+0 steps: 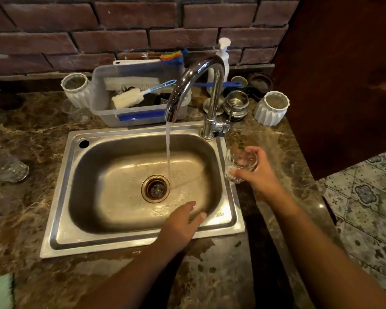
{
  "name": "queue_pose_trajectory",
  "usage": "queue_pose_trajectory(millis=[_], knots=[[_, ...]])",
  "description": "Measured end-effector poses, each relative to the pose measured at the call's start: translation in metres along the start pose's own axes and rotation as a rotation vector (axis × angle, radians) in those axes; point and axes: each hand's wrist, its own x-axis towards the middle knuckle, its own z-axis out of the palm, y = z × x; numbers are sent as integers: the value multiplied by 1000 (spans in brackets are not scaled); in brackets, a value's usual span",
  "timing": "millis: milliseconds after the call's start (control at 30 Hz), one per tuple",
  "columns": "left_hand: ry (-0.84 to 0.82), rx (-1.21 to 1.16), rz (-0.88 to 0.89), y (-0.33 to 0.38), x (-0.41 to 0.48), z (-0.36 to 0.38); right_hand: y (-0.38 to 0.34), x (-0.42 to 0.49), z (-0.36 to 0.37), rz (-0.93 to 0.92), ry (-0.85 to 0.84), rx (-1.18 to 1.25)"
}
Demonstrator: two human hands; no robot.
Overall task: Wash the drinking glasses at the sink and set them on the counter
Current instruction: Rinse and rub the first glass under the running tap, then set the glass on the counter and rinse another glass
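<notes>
Seen from the head: holds a clear drinking glass (236, 167) in the right grip (261, 175), fingers curled round it, tilted, just right of the sink (60, 197) rim and above the marbled surface (31, 121). Hangs the left grip (183, 224) over the near right corner of the basin, fingers relaxed, holding nothing. Pours water (168, 152) from the chrome faucet (194, 85) down beside the drain (155, 188). Shows another glass (7, 167) on the surface well left of the sink, and one more (76, 112) just left of the plastic tub (103, 103) behind the sink. Shows a bottle brush (129, 98) in that tub, and steel cups (235, 103) right of the faucet.
</notes>
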Motion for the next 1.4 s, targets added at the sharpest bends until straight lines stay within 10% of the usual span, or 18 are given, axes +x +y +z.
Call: queue_pose_trajectory(millis=[233, 1400], knots=[[13, 817, 216, -33, -5, 20, 14, 27, -29, -91, 143, -16], [154, 926, 290, -86, -21, -13, 48, -32, 44, 115, 410, -169]])
